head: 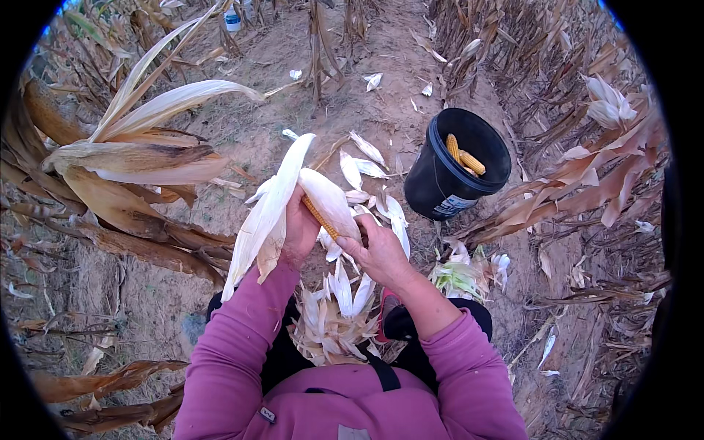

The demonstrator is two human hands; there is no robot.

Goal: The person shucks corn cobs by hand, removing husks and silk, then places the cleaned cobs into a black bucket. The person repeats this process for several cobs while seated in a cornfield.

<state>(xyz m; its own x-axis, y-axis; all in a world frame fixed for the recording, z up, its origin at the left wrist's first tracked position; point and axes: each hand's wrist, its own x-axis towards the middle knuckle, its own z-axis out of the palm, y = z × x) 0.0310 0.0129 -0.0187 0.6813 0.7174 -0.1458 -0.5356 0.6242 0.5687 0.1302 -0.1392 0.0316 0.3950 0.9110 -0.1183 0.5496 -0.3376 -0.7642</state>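
Note:
An ear of corn [320,219] lies partly bared between my hands, with a strip of yellow kernels showing. My left hand [300,228] grips the ear from its left side, under pale husk leaves [275,203] that hang down over the wrist. On the other side, my right hand [379,247] pinches the lower end, its thumb by the kernels and its fingers at a broad husk leaf [333,203] that still covers much of the ear. Loose husks [344,291] are heaped on the ground below my hands.
A black bucket [426,184] with a few bare yellow ears [465,157] inside stands ahead to the right. Dry corn stalks [148,220] lean in close on the left, and more stalks [583,176] line the right. Far ahead stands a white-and-blue bucket [232,21].

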